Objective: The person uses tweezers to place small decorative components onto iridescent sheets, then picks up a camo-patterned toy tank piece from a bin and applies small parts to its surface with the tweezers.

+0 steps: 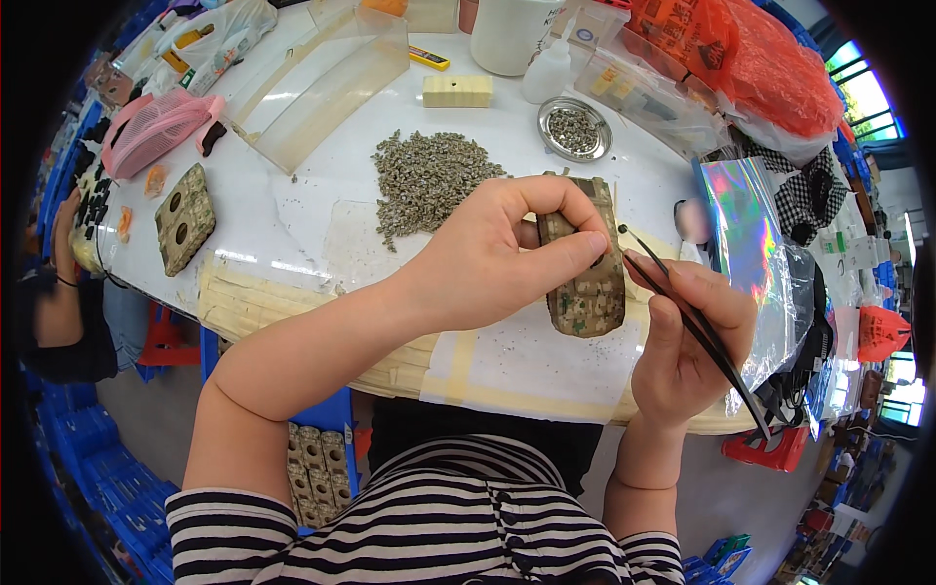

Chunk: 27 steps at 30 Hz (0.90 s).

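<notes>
My left hand [507,249] grips a camouflage-patterned casing [588,297] by its upper part, thumb and fingers closed round it. In my right hand [697,336] is a pair of black tweezers [710,349], whose tips point up and left beside the casing's edge. A small dark piece [623,228] shows at the tips. Beyond my left hand lies a spread pile of small metallic parts [429,180]. A round metal dish [575,130] holds more of them. Another camouflage casing [185,219] with two round holes rests at the left of the table.
Clear plastic trays [331,88] stand at the back. Nearby are a yellow block [457,92], a yellow cutter [429,58] and a white squeeze bottle [548,73]. Red plastic bags [741,73] fill the back right; a pink mesh item [161,132] lies left. Another person's arm [63,253] shows far left.
</notes>
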Motion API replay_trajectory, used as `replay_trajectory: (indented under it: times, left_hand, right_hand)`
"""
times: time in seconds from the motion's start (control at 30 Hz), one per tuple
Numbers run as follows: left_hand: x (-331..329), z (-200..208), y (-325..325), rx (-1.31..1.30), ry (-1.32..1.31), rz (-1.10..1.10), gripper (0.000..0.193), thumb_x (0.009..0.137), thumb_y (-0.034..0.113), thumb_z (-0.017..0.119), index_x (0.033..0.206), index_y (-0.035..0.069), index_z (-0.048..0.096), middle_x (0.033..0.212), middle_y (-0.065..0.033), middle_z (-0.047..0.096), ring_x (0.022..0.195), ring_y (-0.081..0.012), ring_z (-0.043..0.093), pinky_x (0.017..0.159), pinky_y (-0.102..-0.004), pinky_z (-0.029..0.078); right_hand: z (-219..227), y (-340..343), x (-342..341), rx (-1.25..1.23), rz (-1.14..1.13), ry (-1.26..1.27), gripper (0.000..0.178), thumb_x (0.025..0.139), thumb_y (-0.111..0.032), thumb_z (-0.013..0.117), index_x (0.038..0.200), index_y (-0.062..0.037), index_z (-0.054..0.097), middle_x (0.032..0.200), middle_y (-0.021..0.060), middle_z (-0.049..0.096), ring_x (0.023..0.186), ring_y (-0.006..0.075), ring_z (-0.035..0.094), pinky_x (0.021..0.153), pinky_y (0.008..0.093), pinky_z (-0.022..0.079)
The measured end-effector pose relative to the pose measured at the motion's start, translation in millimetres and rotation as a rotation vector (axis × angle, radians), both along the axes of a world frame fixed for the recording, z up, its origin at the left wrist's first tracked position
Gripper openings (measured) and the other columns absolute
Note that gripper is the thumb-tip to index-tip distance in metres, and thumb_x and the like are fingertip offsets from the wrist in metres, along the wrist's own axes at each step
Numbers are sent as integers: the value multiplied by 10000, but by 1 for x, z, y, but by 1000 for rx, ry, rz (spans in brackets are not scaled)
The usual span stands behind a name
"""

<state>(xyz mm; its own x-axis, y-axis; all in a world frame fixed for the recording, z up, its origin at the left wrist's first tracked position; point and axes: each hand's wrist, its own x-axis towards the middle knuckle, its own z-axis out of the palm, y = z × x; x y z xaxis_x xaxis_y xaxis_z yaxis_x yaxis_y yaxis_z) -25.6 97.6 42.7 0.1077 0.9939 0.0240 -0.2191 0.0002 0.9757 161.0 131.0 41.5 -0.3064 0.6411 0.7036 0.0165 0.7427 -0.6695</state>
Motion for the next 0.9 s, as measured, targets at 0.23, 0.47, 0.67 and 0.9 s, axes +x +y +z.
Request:
replay_trajectory:
  times: [0.23, 0.47, 0.67, 0.9]
  left_hand:
    - [0, 0, 0, 17, -7, 6, 90, 908, 99, 603, 944, 16, 597, 838, 29, 597, 689, 15, 500, 561, -141, 397]
    - [0, 0, 1, 21, 7, -13, 74, 905, 79, 597, 938, 12, 595, 843, 21, 597, 717, 4, 511, 586, -148, 407]
    - [-1, -7, 1, 12, -17, -8, 70, 908, 76, 588, 925, 9, 590, 876, 6, 603, 758, -5, 526, 619, -163, 428]
    - [2, -4, 1, 21, 3, 2, 106, 911, 81, 598, 972, -6, 604, 905, -13, 618, 788, -21, 556, 655, -162, 465]
  right_hand:
    - [5, 0, 2, 80, 21, -156, 224, 852, -41, 649, 1012, 35, 512, 933, 179, 616, 860, 247, 646, 781, 324, 532]
    - [6, -1, -2, 68, -21, -96, 261, 786, -76, 744, 968, -4, 572, 877, 158, 667, 811, 242, 663, 710, 293, 527]
    - [1, -1, -2, -5, 17, -22, 265, 808, -74, 723, 985, 16, 546, 905, 157, 655, 828, 231, 660, 733, 295, 526]
    - [6, 2, 0, -125, 61, 130, 203, 874, -77, 643, 997, 29, 521, 941, 171, 621, 846, 223, 638, 790, 284, 509]
